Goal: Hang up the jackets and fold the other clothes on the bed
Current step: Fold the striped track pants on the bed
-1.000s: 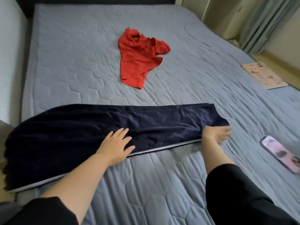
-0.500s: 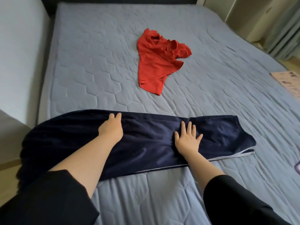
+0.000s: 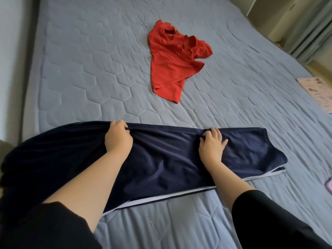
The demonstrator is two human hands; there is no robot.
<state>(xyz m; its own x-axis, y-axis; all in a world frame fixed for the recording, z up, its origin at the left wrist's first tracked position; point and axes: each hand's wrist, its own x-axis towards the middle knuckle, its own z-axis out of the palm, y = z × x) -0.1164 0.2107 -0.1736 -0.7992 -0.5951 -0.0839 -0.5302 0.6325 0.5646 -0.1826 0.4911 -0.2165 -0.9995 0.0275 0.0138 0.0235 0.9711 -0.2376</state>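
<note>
— Where the trousers (image 3: 170,159) lie lengthwise across the near part of the bed (image 3: 80,78), what holds them?
— The left hand (image 3: 117,139): its grip is closed over their far edge.
— Beyond that?
— A red shirt (image 3: 172,60), crumpled, farther up the bed, well apart from the trousers.
— And rightward?
— The right hand (image 3: 212,143) has its grip pinching cloth by the same far edge; a paper (image 3: 318,90) lies at the far right.

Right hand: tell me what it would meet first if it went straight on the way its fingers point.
Past the far edge of the navy garment it grips, the right hand meets only bare bed cover; farther on, probably the lower hem of the red shirt, though depth is unclear.
</note>
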